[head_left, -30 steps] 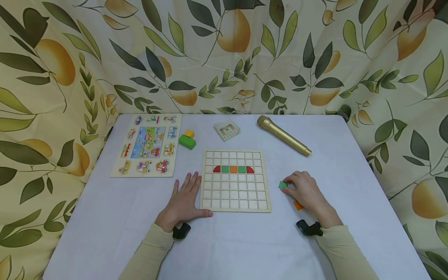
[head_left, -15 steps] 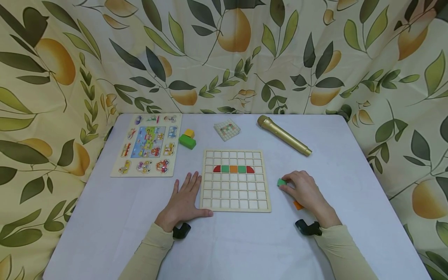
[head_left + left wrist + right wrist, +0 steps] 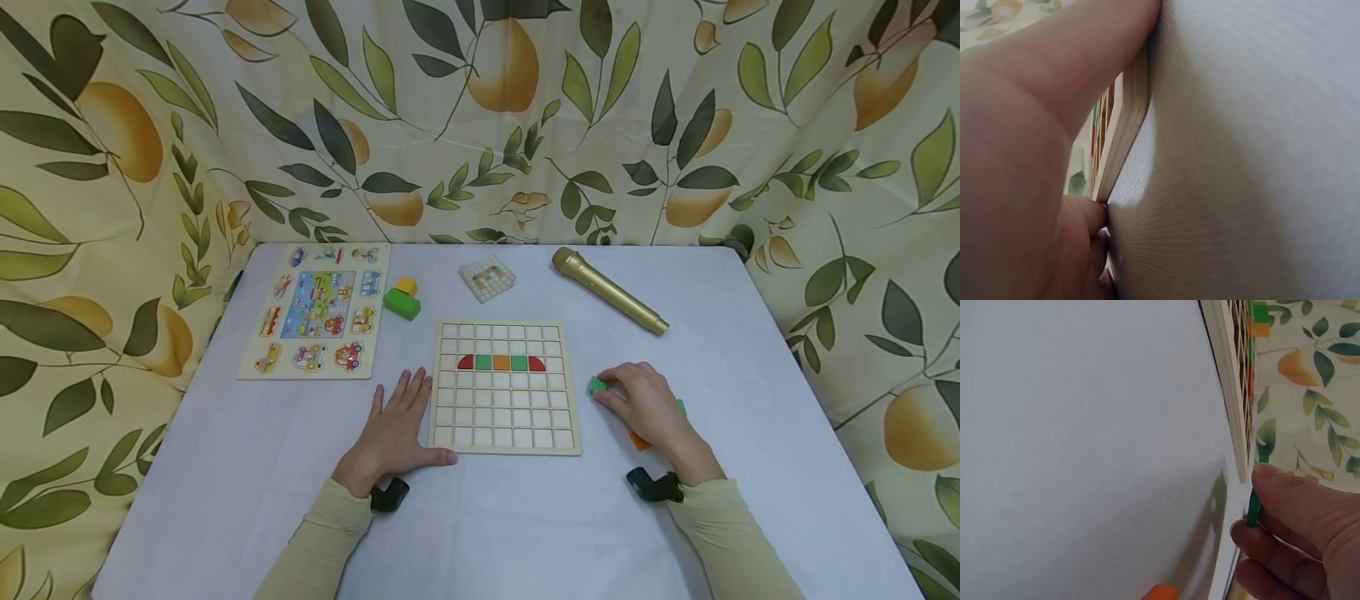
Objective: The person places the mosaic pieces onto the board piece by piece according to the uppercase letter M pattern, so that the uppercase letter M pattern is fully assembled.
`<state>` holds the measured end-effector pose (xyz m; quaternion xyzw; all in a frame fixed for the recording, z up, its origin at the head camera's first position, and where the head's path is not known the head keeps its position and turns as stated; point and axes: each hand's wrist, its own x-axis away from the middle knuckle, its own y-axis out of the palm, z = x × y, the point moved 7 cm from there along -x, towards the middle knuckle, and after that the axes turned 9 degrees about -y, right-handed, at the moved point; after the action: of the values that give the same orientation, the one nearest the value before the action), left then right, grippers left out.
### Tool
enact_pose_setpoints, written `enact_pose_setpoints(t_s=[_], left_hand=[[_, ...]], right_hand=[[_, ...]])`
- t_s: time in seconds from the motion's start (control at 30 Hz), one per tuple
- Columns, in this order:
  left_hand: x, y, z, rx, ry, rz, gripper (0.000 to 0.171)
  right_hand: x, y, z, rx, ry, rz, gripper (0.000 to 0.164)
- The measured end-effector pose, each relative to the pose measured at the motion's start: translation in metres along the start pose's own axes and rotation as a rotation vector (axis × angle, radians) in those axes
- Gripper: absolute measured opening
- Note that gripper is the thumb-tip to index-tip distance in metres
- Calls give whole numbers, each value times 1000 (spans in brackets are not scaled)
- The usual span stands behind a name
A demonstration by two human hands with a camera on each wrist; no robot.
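Note:
A wooden grid board (image 3: 504,451) lies mid-table, with a row of red, green and orange tiles (image 3: 500,362) in its second row from the top. My left hand (image 3: 393,429) rests flat at the board's lower left corner, fingers spread along the left side and thumb at the front edge. To the right of the board, my right hand (image 3: 648,406) pinches a small green tile (image 3: 1254,506) between thumb and fingers, above the cloth. An orange tile (image 3: 639,441) lies below that hand, and another green piece (image 3: 681,407) peeks out on its right.
Behind the board lie a small patterned grid card (image 3: 487,278) and a gold microphone (image 3: 609,291). A vehicle picture puzzle (image 3: 306,367) lies at the back left, beside green (image 3: 402,304) and yellow (image 3: 406,286) blocks. Fruit-patterned cloth (image 3: 480,125) hangs behind the table.
My right hand has shifted slightly left and away from me with the green tile, uncovering another green piece on its right. The left hand and board have stayed still.

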<state>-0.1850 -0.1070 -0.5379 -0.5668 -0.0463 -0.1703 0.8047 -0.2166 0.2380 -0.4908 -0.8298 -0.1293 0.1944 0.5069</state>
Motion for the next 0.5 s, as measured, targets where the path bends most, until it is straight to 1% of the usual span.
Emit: enact_pose_setpoints(t_s=[0.33,0.5], left_hand=[[0,0,0,2,4,5,127],[-1,1,-1,-5,2,4,127]], right_hand=[[-10,1,-5,-22,-26,5,26],[-15,0,-10,-42,-43,36,27]])
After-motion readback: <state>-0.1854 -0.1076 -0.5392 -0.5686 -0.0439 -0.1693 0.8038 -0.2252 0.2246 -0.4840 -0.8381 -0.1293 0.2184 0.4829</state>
